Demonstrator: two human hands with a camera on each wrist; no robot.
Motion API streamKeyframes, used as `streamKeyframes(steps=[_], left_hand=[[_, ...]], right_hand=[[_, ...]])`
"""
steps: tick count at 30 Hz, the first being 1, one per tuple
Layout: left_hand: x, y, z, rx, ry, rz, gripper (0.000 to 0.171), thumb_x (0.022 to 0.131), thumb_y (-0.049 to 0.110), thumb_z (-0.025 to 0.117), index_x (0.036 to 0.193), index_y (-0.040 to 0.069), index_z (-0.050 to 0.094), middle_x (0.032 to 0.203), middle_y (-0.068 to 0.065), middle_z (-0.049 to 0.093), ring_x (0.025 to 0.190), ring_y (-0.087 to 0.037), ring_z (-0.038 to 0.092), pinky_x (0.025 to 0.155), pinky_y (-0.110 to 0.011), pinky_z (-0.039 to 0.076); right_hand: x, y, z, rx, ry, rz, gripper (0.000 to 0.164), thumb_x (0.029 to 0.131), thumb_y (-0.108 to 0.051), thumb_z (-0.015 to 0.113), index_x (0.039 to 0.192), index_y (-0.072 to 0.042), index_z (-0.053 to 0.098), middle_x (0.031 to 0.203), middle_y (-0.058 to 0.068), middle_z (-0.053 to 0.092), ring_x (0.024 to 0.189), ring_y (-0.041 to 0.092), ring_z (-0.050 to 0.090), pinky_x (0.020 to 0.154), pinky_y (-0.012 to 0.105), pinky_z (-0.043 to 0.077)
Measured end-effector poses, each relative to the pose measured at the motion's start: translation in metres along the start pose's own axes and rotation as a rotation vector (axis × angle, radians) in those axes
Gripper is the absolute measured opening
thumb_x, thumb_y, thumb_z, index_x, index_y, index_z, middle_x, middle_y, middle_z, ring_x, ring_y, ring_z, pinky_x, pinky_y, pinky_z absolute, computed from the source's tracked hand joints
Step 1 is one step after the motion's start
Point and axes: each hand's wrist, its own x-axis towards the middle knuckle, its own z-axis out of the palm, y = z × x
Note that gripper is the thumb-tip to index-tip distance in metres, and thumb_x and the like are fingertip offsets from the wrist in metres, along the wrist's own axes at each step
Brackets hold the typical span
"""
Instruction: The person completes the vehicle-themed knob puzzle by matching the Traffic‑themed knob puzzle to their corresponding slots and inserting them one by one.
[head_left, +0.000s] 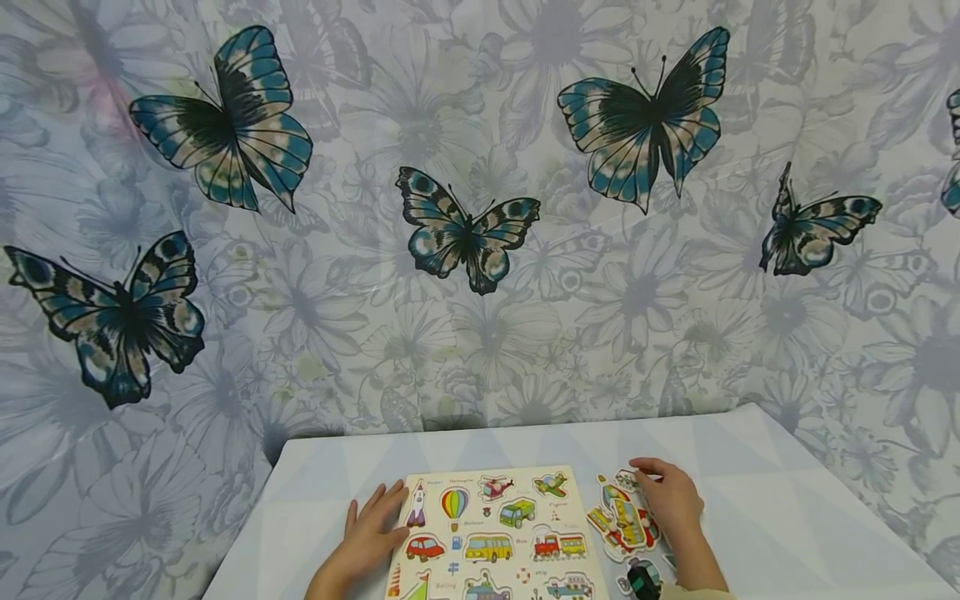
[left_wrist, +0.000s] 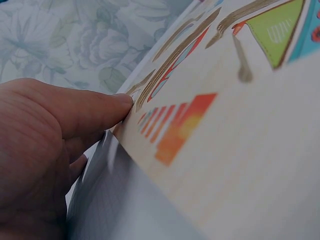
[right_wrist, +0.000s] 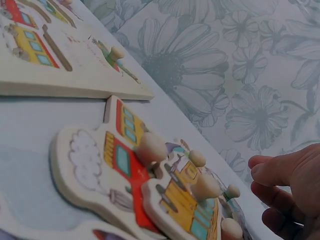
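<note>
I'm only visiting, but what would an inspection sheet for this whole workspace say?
Surface: pale table with faint triangle shapes.
Job's things: picture board lying flat; loose wooden pieces heaped to its right, several with round knobs.
Clutter: dark object by the right forearm, unclear what.
Grip: left hand touches the board's left edge; right hand is beside the pieces, nothing visibly held.
Cables: nothing seen.
Surroundings: backdrop behind the table, printed with flowers and butterflies.
</note>
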Motion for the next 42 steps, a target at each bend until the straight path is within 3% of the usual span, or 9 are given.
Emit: streamKeyframes(steps=[12,18,42], left_hand=[[0.0,-0.001,0.001,0.002,0.006,0.001,0.063,0.086,0.012,0.072,0.145,0.005,0.051,0.161,-0.016,0.036,0.152,-0.048,0.014,0.114,-0.072,-0.016],[0.001,-0.001,0.003,0.003,0.003,-0.011,0.063,0.086,0.012,0.072,0.145,0.004,0.051,0.161,-0.017,0.036,0.152,-0.048,0.014,0.114,-0.072,-0.015],[0.002,0.001,0.002,0.003,-0.001,-0.022,0.063,0.087,0.013,0.072,0.145,0.005,0.051,0.161,-0.017,0.035,0.152,-0.047,0.013,0.114,-0.072,-0.017]], right_hand=[[0.006,0.012,0.01,-0.179,0.0,-0.025,0.029,0.093,-0.026,0.063,0.118,-0.015,0.074,0.116,0.016,0.073,0.102,0.043,0.065,0.077,0.058,0.045],[0.006,0.015,0.014,-0.235,0.025,-0.055,0.029,0.093,-0.026,0.064,0.118,-0.018,0.075,0.124,0.021,0.068,0.105,0.049,0.062,0.08,0.063,0.044],[0.004,0.015,0.016,-0.264,0.036,-0.081,0.027,0.093,-0.018,0.063,0.117,-0.019,0.075,0.126,0.023,0.065,0.108,0.052,0.058,0.085,0.068,0.042]])
